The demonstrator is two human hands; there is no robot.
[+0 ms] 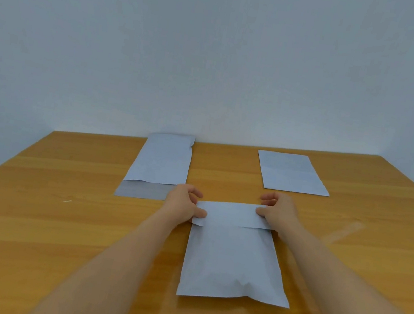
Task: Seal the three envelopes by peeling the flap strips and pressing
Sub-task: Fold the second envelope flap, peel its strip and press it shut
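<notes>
A padded pale blue-grey mailer envelope lies near the middle of the front edge of the orange-brown wooden table, its flap folded over toward the person. The left hand pinches the flap's left end, thumb on top and fingers curled behind the fold; the right hand grips the right end likewise, thumb lying on the flap. Holding both ends at once probably keeps the fold square to the envelope body so the adhesive meets evenly. The flap's left corner sits slightly lifted, so pressing does not look finished.

A second long pale envelope with a grey open flap lies toward the far left of the table, flap pointing at the person and not yet folded, likely awaiting its turn. A third flat pale envelope with its flap folded down rests toward the far right corner, well apart, seemingly already sealed and set aside. Whether a peeled strip lies anywhere is not discernible.
</notes>
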